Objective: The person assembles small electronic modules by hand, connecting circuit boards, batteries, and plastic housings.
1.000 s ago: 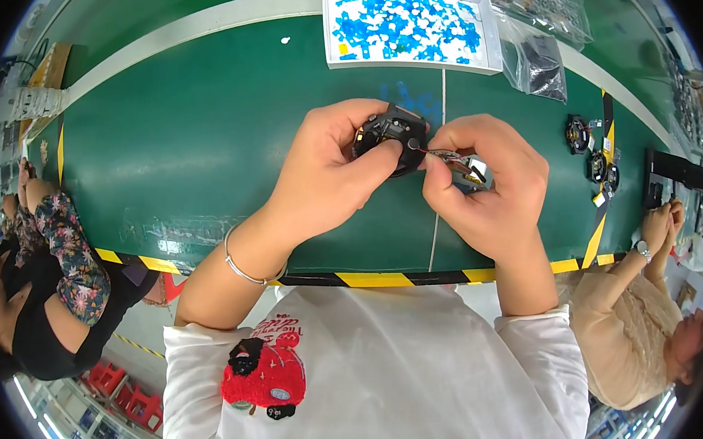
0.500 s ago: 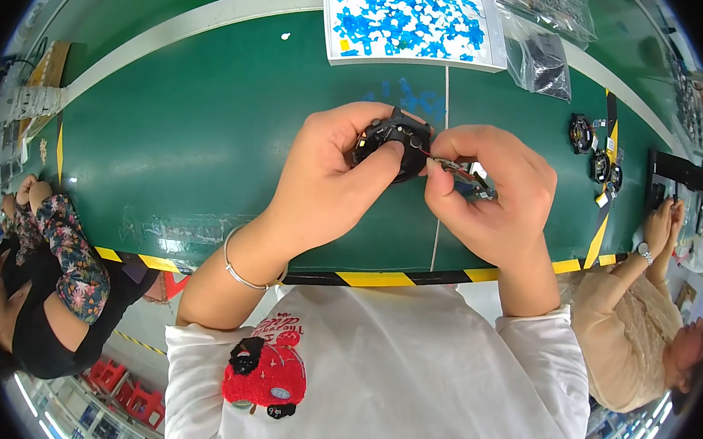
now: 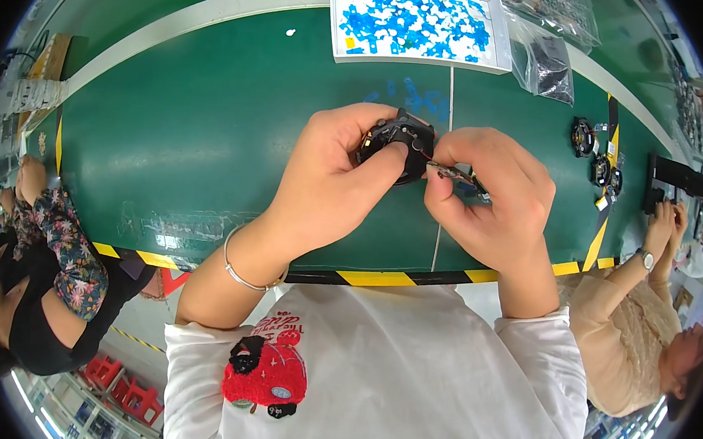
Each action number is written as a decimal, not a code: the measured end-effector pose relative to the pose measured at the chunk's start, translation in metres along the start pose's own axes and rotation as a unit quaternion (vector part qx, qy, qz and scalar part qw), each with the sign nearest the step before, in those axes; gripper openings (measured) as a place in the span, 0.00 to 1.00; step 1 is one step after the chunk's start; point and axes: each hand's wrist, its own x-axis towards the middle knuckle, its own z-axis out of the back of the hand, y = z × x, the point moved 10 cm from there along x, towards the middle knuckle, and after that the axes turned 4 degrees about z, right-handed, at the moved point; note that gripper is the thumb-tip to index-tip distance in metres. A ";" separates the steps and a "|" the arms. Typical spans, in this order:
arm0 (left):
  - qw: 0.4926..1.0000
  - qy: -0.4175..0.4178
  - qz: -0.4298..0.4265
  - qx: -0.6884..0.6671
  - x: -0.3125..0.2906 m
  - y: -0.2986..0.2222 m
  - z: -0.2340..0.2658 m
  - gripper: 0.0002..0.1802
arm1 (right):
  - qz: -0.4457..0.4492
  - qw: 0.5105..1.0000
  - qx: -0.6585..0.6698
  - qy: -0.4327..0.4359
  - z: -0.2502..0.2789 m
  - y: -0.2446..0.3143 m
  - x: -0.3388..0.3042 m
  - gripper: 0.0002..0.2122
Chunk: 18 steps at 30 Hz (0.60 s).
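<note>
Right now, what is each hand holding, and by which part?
The left hand grips a round black part by its rim, thumb across its near side. The right hand pinches a small metal tool at its shaft, tip at the part.

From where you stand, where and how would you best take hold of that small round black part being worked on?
Grip the small round black part around its outer rim, coming from the left, as the left hand does. Its disc shape gives the fingers a rim, and this leaves the right edge free for the thin metal tool in the right hand.

green workbench (image 3: 195,127) with yellow-black edge stripe (image 3: 372,278)
</note>
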 end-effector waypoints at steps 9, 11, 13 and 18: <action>0.998 0.004 -0.014 0.063 -0.001 -0.005 0.000 0.05 | 0.016 0.999 -0.027 -0.010 0.000 0.003 -0.001 0.07; 0.997 0.002 -0.014 0.070 0.000 -0.003 0.002 0.04 | 0.029 0.999 -0.037 -0.010 0.000 0.005 -0.001 0.07; 0.997 0.001 -0.014 0.077 0.001 -0.002 0.002 0.04 | 0.036 0.999 -0.035 -0.010 -0.001 0.005 -0.001 0.08; 0.998 0.001 -0.051 0.045 0.002 -0.005 0.005 0.04 | 0.029 1.000 -0.010 -0.002 -0.003 0.005 0.000 0.07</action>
